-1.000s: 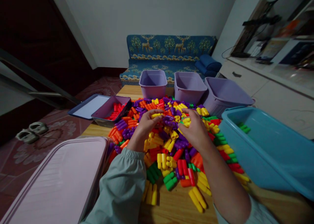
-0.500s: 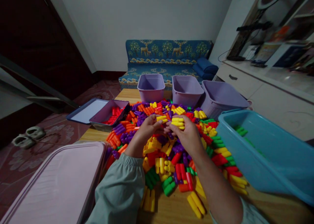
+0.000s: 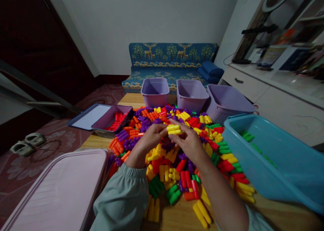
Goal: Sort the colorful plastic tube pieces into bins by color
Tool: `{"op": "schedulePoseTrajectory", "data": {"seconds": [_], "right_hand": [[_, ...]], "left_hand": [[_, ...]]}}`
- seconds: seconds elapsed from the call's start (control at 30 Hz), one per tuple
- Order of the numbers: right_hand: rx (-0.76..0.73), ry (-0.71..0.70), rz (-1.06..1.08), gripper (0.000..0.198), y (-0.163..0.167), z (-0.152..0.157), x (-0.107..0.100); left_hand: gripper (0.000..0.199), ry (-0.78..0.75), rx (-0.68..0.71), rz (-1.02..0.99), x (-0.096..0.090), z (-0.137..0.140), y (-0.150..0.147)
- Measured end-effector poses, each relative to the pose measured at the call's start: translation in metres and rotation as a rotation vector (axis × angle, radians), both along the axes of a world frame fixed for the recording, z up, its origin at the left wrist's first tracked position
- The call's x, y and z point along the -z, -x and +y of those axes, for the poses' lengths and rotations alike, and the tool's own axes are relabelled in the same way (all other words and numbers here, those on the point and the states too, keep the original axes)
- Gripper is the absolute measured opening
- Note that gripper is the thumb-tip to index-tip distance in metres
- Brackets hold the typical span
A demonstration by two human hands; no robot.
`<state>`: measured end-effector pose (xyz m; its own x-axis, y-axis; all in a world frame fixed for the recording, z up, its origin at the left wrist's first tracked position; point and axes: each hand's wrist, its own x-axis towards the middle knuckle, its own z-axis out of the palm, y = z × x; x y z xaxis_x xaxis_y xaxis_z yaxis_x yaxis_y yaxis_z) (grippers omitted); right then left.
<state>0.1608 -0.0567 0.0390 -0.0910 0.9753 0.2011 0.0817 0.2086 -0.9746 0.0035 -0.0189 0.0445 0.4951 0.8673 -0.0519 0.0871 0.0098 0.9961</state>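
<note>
Above the middle of a heap of plastic building blocks [image 3: 162, 151], my two hands meet around yellow building blocks [image 3: 174, 130]. My left hand [image 3: 152, 138] pinches their left end, with thumb and fingers closed. On the other side, my right hand [image 3: 189, 141] grips them between its thumb below and fingers above. The yellow pieces touch, but whether they are locked together cannot be seen behind the fingers. Loose red, orange, purple, green and yellow blocks lie all around beneath both hands.
Several lilac bins [image 3: 155, 99] stand along the table's far side. A blue tub [image 3: 273, 170] with some green blocks is at right. At left are an opened case [image 3: 111, 133] holding red blocks and a pale pink lidded box [image 3: 65, 183]. A patterned sofa [image 3: 169, 70] stands beyond.
My hands have come together. The yellow blocks, held apart one in each hand before, now meet between my fingers. The view has shifted slightly.
</note>
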Motion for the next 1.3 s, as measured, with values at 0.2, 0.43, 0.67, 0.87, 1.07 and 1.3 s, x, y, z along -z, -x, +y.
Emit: {"op": "schedulePoseTrajectory", "data": {"seconds": [0.2, 0.43, 0.67, 0.87, 1.07, 1.3], "right_hand": [[0.086, 0.067, 0.002, 0.038, -0.003, -0.001, -0.003], [0.38, 0.039, 0.036, 0.039, -0.03, 0.011, -0.002], [0.41, 0.1, 0.264, 0.051, -0.041, 0.015, -0.003], [0.391, 0.301, 0.502, 0.022, -0.046, 0.063, -0.037], [0.478, 0.29, 0.543, 0.008, -0.054, 0.15, -0.074], [0.523, 0.011, 0.337, 0.016, -0.072, 0.206, -0.057]], "left_hand": [[0.031, -0.189, -0.023, 0.21, -0.007, -0.004, 0.0], [0.019, -0.29, 0.317, 0.43, -0.021, -0.023, -0.001], [0.034, -0.503, -0.01, 0.551, -0.004, -0.019, -0.008], [0.047, -0.571, -0.074, 0.641, -0.002, -0.015, 0.001], [0.049, -0.515, 0.013, 0.666, 0.004, -0.017, 0.001], [0.05, -0.531, 0.07, 0.771, 0.002, -0.014, 0.001]]}}
